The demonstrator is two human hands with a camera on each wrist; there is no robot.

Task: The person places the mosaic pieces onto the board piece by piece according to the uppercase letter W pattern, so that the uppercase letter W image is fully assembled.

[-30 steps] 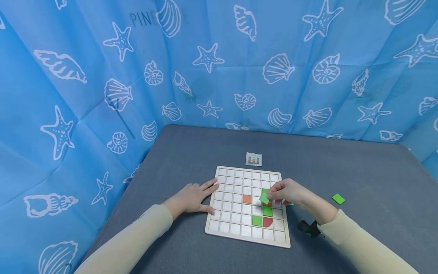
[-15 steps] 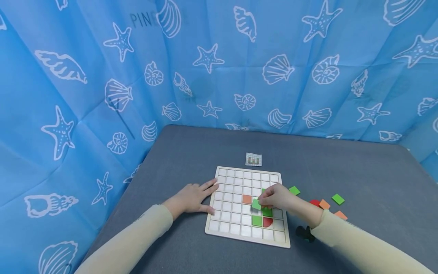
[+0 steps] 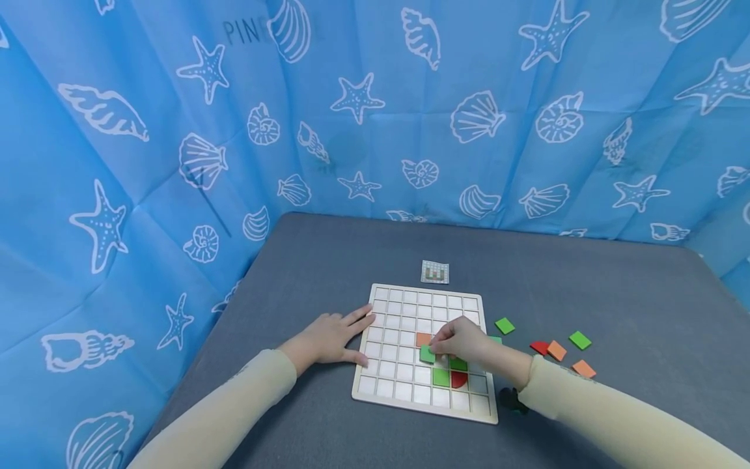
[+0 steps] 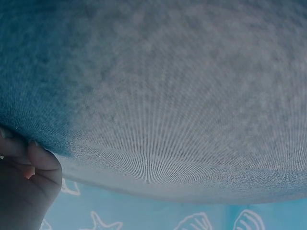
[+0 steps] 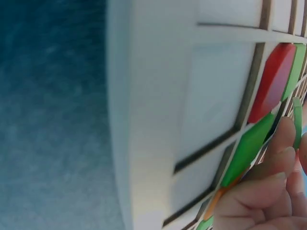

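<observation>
Head view takes in a grey cloth-covered table with rounded far corners, closed in by a blue curtain that hangs in soft folds from nine o'clock round through twelve to three, printed with white starfish and shells; dark letters, "PIN", show toward eleven. On the table lies a pale gridded board, slightly turned. Reckoned from its middle, a small printed card lies just off the rim at twelve, and loose pieces lie on the cloth around three: a red piece beside an orange tile, with two green squares nearby. A dark object, partly hidden by the right sleeve, sits at four. At nine, the left hand rests with fingers spread on the board's edge, gripping nothing. The right hand pinches a green tile between thumb and fingers near the board's centre; whether the tile touches the grid I cannot tell. Left wrist view is mostly ribbed grey cloth, with curtain at six. Right wrist view shows the board's thick rim, dark blue-tinted cloth at nine and the pinching fingers at four.
</observation>
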